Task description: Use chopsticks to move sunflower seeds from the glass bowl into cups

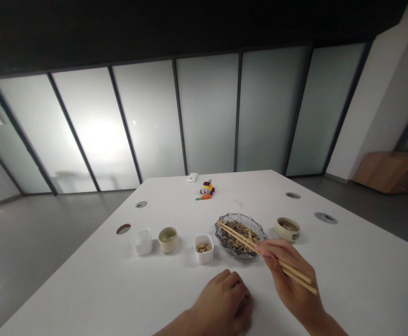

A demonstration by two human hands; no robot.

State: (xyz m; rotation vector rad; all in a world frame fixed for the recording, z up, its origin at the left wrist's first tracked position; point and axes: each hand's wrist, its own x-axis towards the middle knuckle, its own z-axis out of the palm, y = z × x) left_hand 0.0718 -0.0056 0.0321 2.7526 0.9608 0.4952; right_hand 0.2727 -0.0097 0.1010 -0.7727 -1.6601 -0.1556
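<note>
My right hand [289, 275] grips a pair of wooden chopsticks [245, 240], whose tips reach over the far left rim of a glass dish [259, 228] filled with mixed seeds and nuts. My left hand [224, 301] rests palm down on the white table [347, 280], fingers curled, holding nothing. Just left of the dish stands a small white square cup [203, 249] with several peanuts in it. A round beige cup [287, 228] sits to the right of the dish.
Further left are another beige cup [168, 239] and an empty white square cup [142, 241]. At the table's far end lie a small toy [207, 188], an orange carrot piece [204, 197] and a white box [192, 177]. Several cable holes dot the tabletop.
</note>
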